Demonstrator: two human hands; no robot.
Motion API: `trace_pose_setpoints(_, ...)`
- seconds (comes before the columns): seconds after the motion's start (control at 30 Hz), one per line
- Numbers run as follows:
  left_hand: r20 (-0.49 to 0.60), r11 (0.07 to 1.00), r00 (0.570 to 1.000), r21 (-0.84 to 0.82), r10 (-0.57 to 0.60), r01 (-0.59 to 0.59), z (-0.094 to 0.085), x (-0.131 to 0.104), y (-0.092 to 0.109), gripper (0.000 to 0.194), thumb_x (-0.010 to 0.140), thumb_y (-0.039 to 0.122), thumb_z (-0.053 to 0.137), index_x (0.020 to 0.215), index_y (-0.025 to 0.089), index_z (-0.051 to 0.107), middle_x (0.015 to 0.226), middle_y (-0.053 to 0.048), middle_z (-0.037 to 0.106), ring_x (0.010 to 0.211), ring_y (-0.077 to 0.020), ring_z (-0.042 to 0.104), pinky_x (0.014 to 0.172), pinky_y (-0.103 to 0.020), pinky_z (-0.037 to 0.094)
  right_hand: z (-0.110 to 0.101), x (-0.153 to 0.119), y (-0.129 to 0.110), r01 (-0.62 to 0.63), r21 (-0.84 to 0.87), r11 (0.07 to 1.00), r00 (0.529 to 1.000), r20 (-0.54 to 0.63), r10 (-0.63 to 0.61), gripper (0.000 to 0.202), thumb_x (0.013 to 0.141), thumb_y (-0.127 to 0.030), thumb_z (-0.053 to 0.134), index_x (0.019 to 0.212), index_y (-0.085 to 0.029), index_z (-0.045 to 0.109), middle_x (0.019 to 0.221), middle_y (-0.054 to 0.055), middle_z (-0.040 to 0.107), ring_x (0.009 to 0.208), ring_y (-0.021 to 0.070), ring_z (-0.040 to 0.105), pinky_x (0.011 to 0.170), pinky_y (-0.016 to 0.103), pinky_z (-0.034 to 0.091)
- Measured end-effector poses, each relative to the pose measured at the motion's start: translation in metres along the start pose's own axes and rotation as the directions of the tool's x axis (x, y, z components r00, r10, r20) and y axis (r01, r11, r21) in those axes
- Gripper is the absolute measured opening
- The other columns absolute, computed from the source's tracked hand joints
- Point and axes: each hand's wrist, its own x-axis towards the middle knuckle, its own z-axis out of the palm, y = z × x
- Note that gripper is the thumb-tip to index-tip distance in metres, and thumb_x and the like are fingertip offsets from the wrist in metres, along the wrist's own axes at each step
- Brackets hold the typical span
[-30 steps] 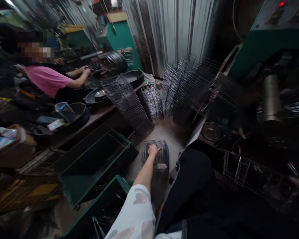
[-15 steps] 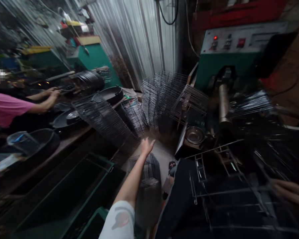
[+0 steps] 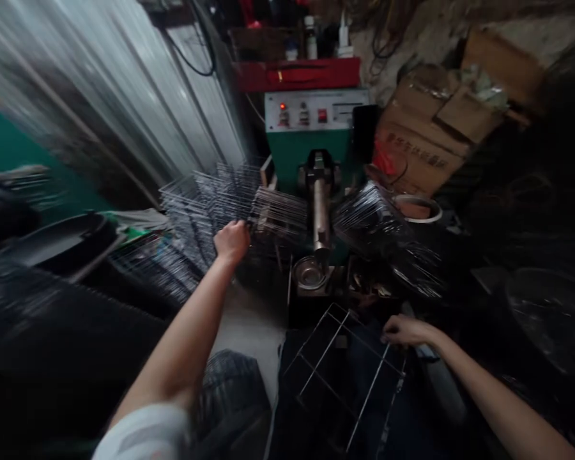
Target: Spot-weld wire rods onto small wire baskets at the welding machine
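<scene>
While right hand [image 3: 405, 330] grips wire frame [image 3: 345, 377] at lower centre, left hand [image 3: 231, 241] clenched against wire grids [image 3: 206, 201], mid-frame.

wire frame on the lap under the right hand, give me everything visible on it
The wire frame is an open rack of thin, pale metal rods: a four-sided outline with several straight cross-rods, no mesh. It lies tilted across the person's dark-clothed lap, far corner toward the green machine. The right hand grips its right edge, fingers curled over the rod. The left hand is away from it, at the stacked wire grids. Joints and finish are too blurred to tell.
</scene>
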Motion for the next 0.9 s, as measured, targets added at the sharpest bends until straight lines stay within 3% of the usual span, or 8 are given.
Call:
trace_pose_setpoints(0.13, -0.037, 0.986, 0.995, 0.144, 0.096, -0.090, -0.007, -0.006, -0.003, 0.043, 0.099, 0.042, 0.030, 0.105, 0.017, 0.065, 0.107, -0.015, 0.066, 0.089, -0.0309, 0.065, 0.070, -0.035, 0.042, -0.067, 0.011, -0.012, 0.007, -0.157, 0.988, 0.919, -0.389, -0.069, 0.024, 0.082, -0.047, 0.064, 0.095, -0.028, 0.069, 0.108, 0.011, 0.068, 0.112, 0.0371, 0.058, 0.082, 0.041, 0.045)
trace_pose_setpoints(0.17, -0.058, 0.982, 0.992, 0.159, 0.114, -0.104, -0.012, -0.009, 0.000, 0.043, 0.099, 0.042, 0.028, 0.107, 0.018, 0.064, 0.107, -0.014, 0.066, 0.088, -0.0308, 0.065, 0.068, -0.035, 0.041, -0.088, 0.016, -0.020, -0.017, -0.188, 0.982, 0.854, -0.513, -0.084, 0.032, 0.090, -0.049, 0.051, 0.107, -0.026, 0.065, 0.117, 0.014, 0.065, 0.116, 0.0379, 0.055, 0.085, 0.043, 0.044)
trace_pose_setpoints(0.23, -0.098, 0.976, 0.984, 0.175, 0.149, -0.131, -0.022, -0.016, 0.009, 0.042, 0.099, 0.040, 0.027, 0.111, 0.020, 0.062, 0.107, -0.014, 0.065, 0.089, -0.0304, 0.064, 0.066, -0.034, 0.040, -0.126, 0.026, -0.037, -0.091, -0.329, 0.940, 0.628, -0.752, -0.202, 0.039, 0.097, -0.048, 0.040, 0.118, -0.022, 0.059, 0.120, 0.016, 0.064, 0.112, 0.0353, 0.058, 0.084, 0.041, 0.046)
trace_pose_setpoints(0.3, -0.113, 0.969, 0.976, 0.189, 0.183, -0.160, -0.033, -0.024, 0.019, 0.038, 0.099, 0.036, 0.028, 0.113, 0.022, 0.061, 0.105, -0.013, 0.066, 0.092, -0.0298, 0.063, 0.065, -0.033, 0.038, -0.154, 0.038, -0.054, -0.127, -0.453, 0.883, 0.523, -0.787, -0.328, 0.038, 0.098, -0.040, 0.041, 0.125, -0.019, 0.055, 0.124, 0.016, 0.062, 0.111, 0.0326, 0.059, 0.084, 0.038, 0.046)
trace_pose_setpoints(0.47, -0.127, 0.962, 0.967, 0.187, 0.223, -0.197, -0.043, -0.065, 0.026, 0.035, 0.100, 0.032, 0.030, 0.110, 0.021, 0.061, 0.099, -0.011, 0.068, 0.089, -0.0277, 0.063, 0.064, -0.034, 0.035, -0.173, 0.060, -0.073, -0.131, -0.541, 0.831, 0.568, -0.728, -0.384, 0.029, 0.096, -0.026, 0.045, 0.120, -0.022, 0.062, 0.120, 0.013, 0.065, 0.109, 0.0284, 0.060, 0.082, 0.033, 0.046)
trace_pose_setpoints(0.63, -0.115, 0.980, 0.977, 0.107, 0.182, -0.169, -0.017, -0.143, -0.005, 0.033, 0.100, 0.034, 0.034, 0.112, 0.022, 0.062, 0.105, -0.009, 0.070, 0.084, -0.0245, 0.064, 0.061, -0.032, 0.034, -0.175, 0.059, -0.074, -0.146, -0.562, 0.814, 0.583, -0.714, -0.388, 0.030, 0.099, -0.034, 0.043, 0.111, -0.023, 0.067, 0.114, 0.011, 0.069, 0.107, 0.0269, 0.061, 0.082, 0.032, 0.045)
trace_pose_setpoints(0.77, 0.030, 0.999, 0.999, 0.023, 0.028, -0.029, 0.013, -0.206, -0.034, 0.035, 0.101, 0.039, 0.032, 0.112, 0.023, 0.060, 0.113, -0.006, 0.070, 0.078, -0.0212, 0.064, 0.054, -0.028, 0.029, -0.191, 0.053, -0.086, -0.151, -0.575, 0.804, 0.566, -0.717, -0.407, 0.035, 0.101, -0.037, 0.036, 0.118, -0.024, 0.065, 0.119, 0.011, 0.067, 0.111, 0.0272, 0.059, 0.086, 0.034, 0.044)
trace_pose_setpoints(0.9, 0.225, 0.986, 0.963, -0.035, -0.149, 0.161, 0.032, -0.252, -0.062, 0.035, 0.100, 0.043, 0.032, 0.106, 0.024, 0.060, 0.112, -0.006, 0.070, 0.081, -0.0218, 0.066, 0.054, -0.026, 0.033, -0.208, 0.050, -0.101, -0.143, -0.597, 0.789, 0.567, -0.703, -0.430, 0.034, 0.100, -0.031, 0.038, 0.121, -0.020, 0.061, 0.122, 0.014, 0.065, 0.111, 0.0279, 0.059, 0.088, 0.035, 0.045)
